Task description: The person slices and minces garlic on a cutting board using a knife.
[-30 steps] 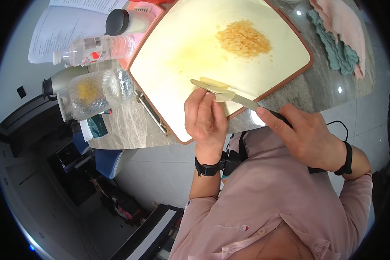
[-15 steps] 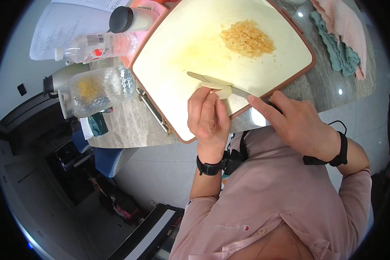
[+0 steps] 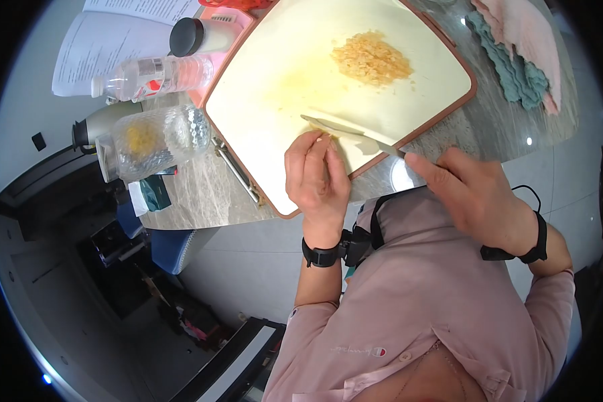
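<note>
The right hand (image 3: 479, 194) is curled closed around the handle of a knife (image 3: 336, 126), its index finger stretched along toward the blade, and sits just off the near right edge of the cutting board (image 3: 261, 151). The blade reaches in over the near part of the cutting board, tip toward its left side; whether the edge touches the surface cannot be told. The left hand (image 3: 317, 177), above the near corner of the cutting board, has its fingers bunched with barely any gap between the tips, which pinch a pale yellow piece (image 3: 325, 137) close against the blade, mostly hidden by fingers and steel. A loose heap of chopped bits (image 3: 370, 59) lies on the far right part of the cutting board, apart from both hands. Just left of the cutting board lie a metal rod (image 3: 236, 172) and a ribbed clear jug (image 3: 159, 142) with something yellow showing; farther up that side are a plastic bottle (image 3: 159, 78), a black-lidded jar (image 3: 206, 37) and printed pages (image 3: 104, 50). Well right of the cutting board, a pink cloth (image 3: 526, 37) lies beside a green cloth (image 3: 512, 70)
</note>
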### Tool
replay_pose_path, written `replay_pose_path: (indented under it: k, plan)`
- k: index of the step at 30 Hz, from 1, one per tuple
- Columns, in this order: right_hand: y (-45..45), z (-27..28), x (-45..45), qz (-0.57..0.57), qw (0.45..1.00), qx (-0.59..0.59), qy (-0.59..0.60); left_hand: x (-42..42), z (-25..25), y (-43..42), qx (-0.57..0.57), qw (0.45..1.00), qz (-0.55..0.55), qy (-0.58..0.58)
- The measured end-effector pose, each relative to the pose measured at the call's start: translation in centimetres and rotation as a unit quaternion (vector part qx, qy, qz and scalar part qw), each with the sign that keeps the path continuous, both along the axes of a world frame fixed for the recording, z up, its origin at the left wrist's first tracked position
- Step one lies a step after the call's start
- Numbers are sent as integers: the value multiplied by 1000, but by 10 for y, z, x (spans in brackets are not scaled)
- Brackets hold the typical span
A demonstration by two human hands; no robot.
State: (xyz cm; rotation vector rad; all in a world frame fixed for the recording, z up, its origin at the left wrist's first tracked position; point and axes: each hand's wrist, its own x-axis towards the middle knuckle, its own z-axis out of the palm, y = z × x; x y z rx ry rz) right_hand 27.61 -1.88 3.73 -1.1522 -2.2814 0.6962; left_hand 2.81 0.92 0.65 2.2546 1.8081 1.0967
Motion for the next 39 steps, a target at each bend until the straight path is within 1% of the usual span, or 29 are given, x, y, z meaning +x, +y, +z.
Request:
replay_pose_path:
  k: [7, 19, 34, 37, 39]
  plan:
    - [-7, 8, 5, 36, 999, -23, -7, -2, -1, -2, 2, 1000, 0, 2]
    - [-8, 14, 3, 47, 997, -47, -34, -1, -1, 1, 15, 1000, -10, -9]
    - [4, 15, -16, 64, 995, -35, -64, 0, -1, 0, -6, 999, -8, -31]
    - [9, 7, -25, 55, 997, -22, -57, -1, 0, 0, -8, 999, -11, -31]
    - [15, 4, -30, 54, 995, -15, -79, 0, 1, 1, -4, 999, -14, -29]
